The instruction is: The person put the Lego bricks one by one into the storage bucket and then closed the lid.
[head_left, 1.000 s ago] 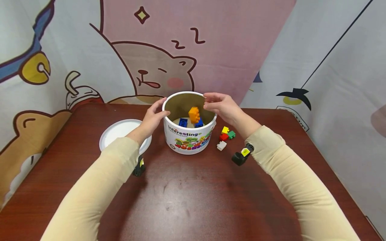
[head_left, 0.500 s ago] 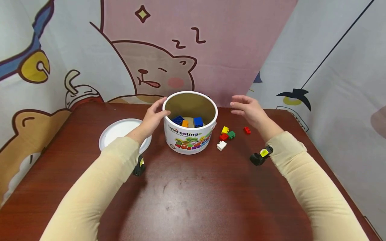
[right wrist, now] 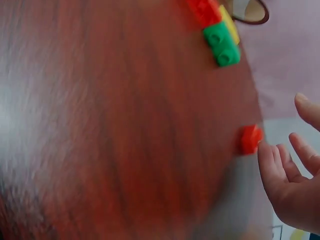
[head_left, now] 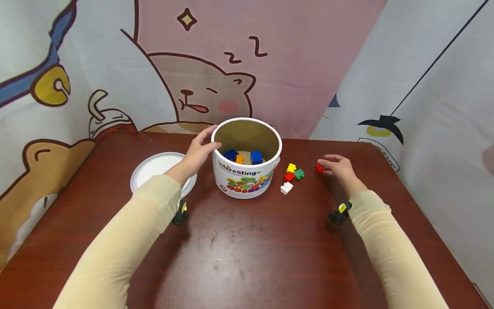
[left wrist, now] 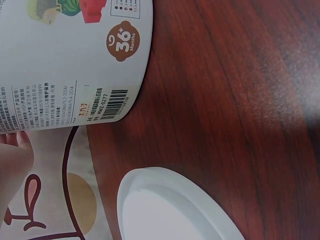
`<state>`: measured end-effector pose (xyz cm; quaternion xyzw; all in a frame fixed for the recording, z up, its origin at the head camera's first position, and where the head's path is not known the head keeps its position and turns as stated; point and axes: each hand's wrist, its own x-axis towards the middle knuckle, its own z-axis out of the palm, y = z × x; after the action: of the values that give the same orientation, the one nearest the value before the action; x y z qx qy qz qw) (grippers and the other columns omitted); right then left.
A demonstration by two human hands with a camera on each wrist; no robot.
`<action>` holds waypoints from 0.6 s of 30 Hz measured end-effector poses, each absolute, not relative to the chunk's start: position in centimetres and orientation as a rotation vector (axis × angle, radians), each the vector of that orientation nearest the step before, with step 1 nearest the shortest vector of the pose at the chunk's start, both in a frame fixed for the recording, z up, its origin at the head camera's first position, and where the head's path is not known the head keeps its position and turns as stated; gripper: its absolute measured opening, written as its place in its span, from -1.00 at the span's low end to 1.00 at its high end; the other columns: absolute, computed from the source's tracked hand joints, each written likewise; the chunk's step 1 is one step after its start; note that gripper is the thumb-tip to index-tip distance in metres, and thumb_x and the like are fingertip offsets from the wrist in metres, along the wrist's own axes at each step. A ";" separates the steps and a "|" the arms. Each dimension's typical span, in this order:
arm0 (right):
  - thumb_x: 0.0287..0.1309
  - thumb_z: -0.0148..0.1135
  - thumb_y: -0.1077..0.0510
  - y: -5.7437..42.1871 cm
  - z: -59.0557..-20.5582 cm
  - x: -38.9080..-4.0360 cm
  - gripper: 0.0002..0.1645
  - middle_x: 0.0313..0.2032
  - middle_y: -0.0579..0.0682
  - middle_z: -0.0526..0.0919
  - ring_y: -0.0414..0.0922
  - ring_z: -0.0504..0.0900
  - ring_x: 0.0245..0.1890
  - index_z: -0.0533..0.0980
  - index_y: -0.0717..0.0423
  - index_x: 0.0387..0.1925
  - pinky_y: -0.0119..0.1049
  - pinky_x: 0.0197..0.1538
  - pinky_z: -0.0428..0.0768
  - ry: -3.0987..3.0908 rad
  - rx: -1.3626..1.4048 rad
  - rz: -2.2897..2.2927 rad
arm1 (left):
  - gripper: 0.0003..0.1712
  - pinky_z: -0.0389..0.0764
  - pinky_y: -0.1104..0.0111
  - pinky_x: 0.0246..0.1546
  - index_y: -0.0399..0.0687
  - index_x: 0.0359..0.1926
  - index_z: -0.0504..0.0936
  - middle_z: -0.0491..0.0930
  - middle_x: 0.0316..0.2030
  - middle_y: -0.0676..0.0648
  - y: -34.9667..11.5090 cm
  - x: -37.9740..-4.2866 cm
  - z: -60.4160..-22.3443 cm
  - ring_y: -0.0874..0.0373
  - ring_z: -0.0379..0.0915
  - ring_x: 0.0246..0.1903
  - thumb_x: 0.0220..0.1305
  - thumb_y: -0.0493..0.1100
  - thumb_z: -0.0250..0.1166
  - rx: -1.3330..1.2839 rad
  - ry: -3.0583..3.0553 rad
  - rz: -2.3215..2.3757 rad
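A white toy bucket [head_left: 247,182] with an "Interesting" label stands upright in the head view. Inside lie blue bricks [head_left: 256,157] and an orange brick [head_left: 240,159]. My left hand [head_left: 196,155] holds the bucket by its left rim; in the left wrist view only part of that hand [left wrist: 14,157] shows beside the bucket wall. My right hand [head_left: 339,168] is at a small red brick [head_left: 319,168] on the table, its fingers spread and nothing gripped. In the right wrist view the red brick [right wrist: 251,139] sits just beyond the fingertips, partly overlapped by them.
Between bucket and right hand lie a yellow brick [head_left: 291,168], a green brick [head_left: 299,174], another red brick [head_left: 289,177] and a white brick [head_left: 286,188]. A round white lid [head_left: 152,169] lies left of the bucket, under the left forearm. A printed curtain [head_left: 293,77] hangs behind the table [head_left: 239,249].
An orange brick dropped into the bucket from my right hand. That hand then moved right and down to the lone red brick. My left hand stayed at the rim.
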<state>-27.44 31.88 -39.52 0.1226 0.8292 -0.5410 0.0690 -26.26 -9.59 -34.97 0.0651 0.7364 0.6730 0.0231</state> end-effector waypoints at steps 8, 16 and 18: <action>0.19 0.19 0.06 32.6 -41.3 -27.5 -0.24 0.22 0.23 0.26 -0.46 0.50 -0.45 0.18 0.35 0.31 -0.54 -0.22 0.60 2.523 0.469 -1.586 | -0.34 0.23 0.13 0.32 -0.09 0.36 0.23 0.20 0.34 -0.16 -9.6 -26.4 -35.1 -0.08 0.20 0.26 0.23 -0.32 0.11 0.202 2.283 2.090; 0.18 0.19 0.14 32.3 -41.5 -27.8 -0.28 0.23 0.31 0.27 -0.51 0.47 -0.50 0.21 0.39 0.28 -0.62 -0.31 0.54 2.578 0.407 -1.468 | -0.34 0.22 0.14 0.33 -0.08 0.36 0.23 0.18 0.35 -0.14 -9.6 -26.4 -35.1 -0.08 0.18 0.28 0.23 -0.30 0.12 0.195 2.287 2.083; 0.16 0.20 0.15 32.1 -41.5 -27.9 -0.32 0.20 0.33 0.32 -0.46 0.47 -0.50 0.25 0.38 0.25 -0.62 -0.34 0.51 2.624 0.399 -1.366 | -0.34 0.22 0.13 0.33 -0.07 0.36 0.23 0.19 0.35 -0.15 -9.6 -26.4 -35.1 -0.08 0.18 0.28 0.23 -0.30 0.12 0.193 2.284 2.083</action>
<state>-27.91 32.12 -41.50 0.1331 0.8764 -0.4562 0.0779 -26.41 -9.58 -35.12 0.0624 0.7374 0.6722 0.0221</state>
